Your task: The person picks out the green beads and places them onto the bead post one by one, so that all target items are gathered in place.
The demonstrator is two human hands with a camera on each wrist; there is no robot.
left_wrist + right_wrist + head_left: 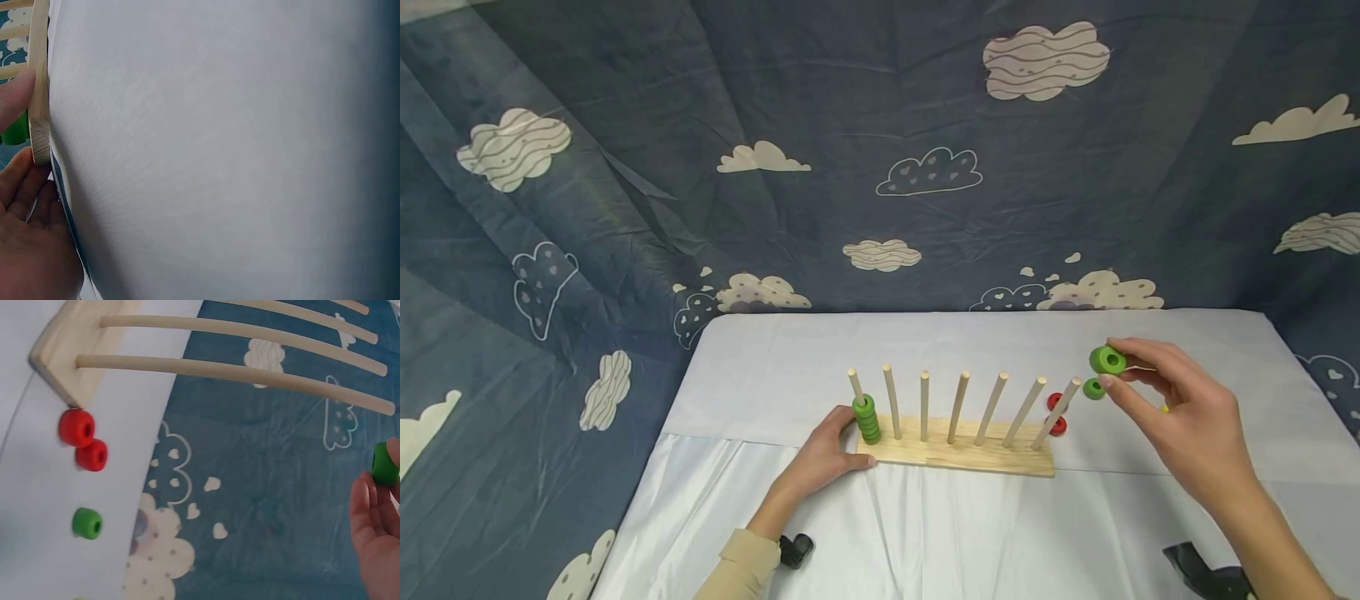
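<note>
A wooden peg board (955, 454) with several upright pegs stands on the white cloth. Several green beads (867, 421) are stacked on its leftmost peg. My left hand (820, 454) grips the board's left end, thumb along the front edge and fingers round behind. Up in the air, right of the board, my right hand (1187, 408) pinches a green bead (1107, 360) between thumb and fingers, its hole showing. In the right wrist view that green bead (384, 464) is at the right edge, beyond the tips of the bare pegs (250, 374).
Near the board's right end lie two red beads, one (77, 427) beside the other (92, 455). A loose green bead (87, 523) lies farther right on the cloth. A bit of yellow (1165, 408) shows behind my right hand. Dark cloud-patterned fabric (850, 217) hangs behind the table.
</note>
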